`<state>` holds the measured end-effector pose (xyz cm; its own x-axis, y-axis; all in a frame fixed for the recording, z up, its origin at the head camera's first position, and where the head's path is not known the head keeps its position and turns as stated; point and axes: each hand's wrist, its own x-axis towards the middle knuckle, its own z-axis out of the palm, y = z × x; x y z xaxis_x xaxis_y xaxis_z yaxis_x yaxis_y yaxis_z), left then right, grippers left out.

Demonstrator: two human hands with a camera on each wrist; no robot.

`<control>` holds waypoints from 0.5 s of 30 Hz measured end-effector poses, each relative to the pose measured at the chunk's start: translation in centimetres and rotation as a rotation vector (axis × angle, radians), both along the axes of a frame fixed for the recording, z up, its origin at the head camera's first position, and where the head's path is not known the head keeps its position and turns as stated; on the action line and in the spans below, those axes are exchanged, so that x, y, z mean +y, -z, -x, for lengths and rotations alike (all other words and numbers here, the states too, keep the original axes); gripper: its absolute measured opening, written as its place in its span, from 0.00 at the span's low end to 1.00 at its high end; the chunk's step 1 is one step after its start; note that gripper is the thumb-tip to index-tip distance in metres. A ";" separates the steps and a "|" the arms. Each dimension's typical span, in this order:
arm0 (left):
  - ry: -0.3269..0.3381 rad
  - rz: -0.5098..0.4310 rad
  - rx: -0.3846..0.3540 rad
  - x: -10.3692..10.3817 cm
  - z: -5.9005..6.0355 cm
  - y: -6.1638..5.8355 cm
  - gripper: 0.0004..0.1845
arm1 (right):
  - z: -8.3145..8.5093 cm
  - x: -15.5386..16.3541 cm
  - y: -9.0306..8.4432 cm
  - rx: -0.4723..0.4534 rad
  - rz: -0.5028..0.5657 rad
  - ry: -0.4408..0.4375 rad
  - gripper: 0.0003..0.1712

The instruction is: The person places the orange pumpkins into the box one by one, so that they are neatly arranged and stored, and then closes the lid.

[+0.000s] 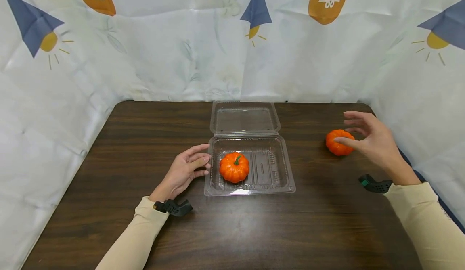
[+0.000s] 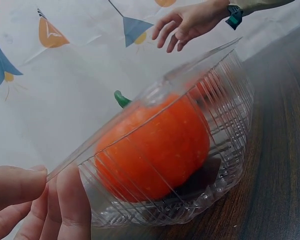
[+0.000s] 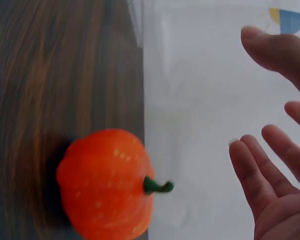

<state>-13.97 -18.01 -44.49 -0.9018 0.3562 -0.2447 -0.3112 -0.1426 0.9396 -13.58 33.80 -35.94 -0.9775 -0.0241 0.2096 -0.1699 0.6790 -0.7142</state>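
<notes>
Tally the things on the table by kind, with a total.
Orange pumpkins: 2, one in the container, one by the right hand
Clear plastic clamshell containers: 1
Total: 3

Orange pumpkins (image 1: 234,168), clear container (image 1: 270,185)

A clamshell container (image 1: 270,169) sits at the middle of the tabletop (image 1: 145,141), its lid (image 1: 244,118) lying open flat behind the tray, toward the backdrop (image 1: 163,52). One pumpkin (image 1: 234,167) stands in the left part of the tray, and the left hand (image 1: 183,172) rests on the tabletop just left of the container with its fingers (image 1: 199,163) at the tray's left rim. A second pumpkin (image 1: 338,142) sits on the tabletop well to the right of the container, near the right edge, with the right hand (image 1: 370,139) raised just beside it on its right.
</notes>
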 end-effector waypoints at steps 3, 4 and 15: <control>-0.005 0.002 -0.010 0.1 0.0 -0.1 0.30 | 0.0 0.7 0.3 0.002 -0.064 -0.002 0.44; -0.006 0.004 -0.012 0.1 0.0 -0.1 0.30 | 0.0 0.9 0.4 0.004 -0.068 -0.004 0.44; -0.008 0.002 -0.022 0.1 0.1 -0.1 0.30 | 0.2 3.1 1.8 0.036 -0.052 0.015 0.44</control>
<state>-14.09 -17.90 -44.39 -0.8992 0.3481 -0.2650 -0.3305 -0.1437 0.9328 -13.82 36.88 -37.76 -0.9696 -0.0211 0.2437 -0.1844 0.7178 -0.6714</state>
